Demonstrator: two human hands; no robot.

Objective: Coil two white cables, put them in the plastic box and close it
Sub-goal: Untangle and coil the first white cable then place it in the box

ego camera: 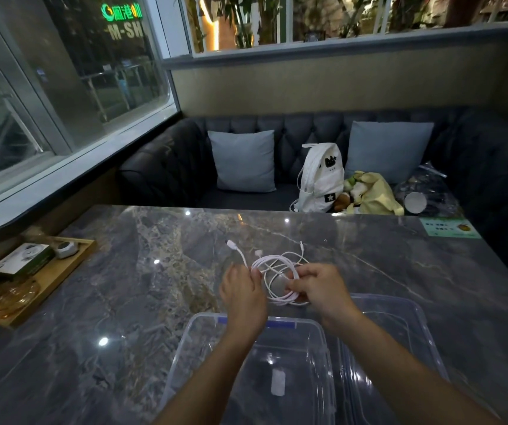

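Note:
White cables [272,265] lie in loose loops on the marble table [142,271], just beyond the box, with plug ends sticking out toward the far side. My left hand [242,291] pinches the left side of the loops. My right hand [317,285] grips the right side of the coil, fingers curled round the strands. I cannot tell where one cable ends and the other begins. The clear plastic box [185,357] stands open near the front edge, under my forearms. Its clear lid [412,326] lies to the right of it.
A wooden tray [62,271] with a small box and a glass dish sits at the table's left edge. A green sticker [449,228] marks the far right corner. Behind the table a dark sofa [170,167] holds cushions, a white backpack [320,179] and bags.

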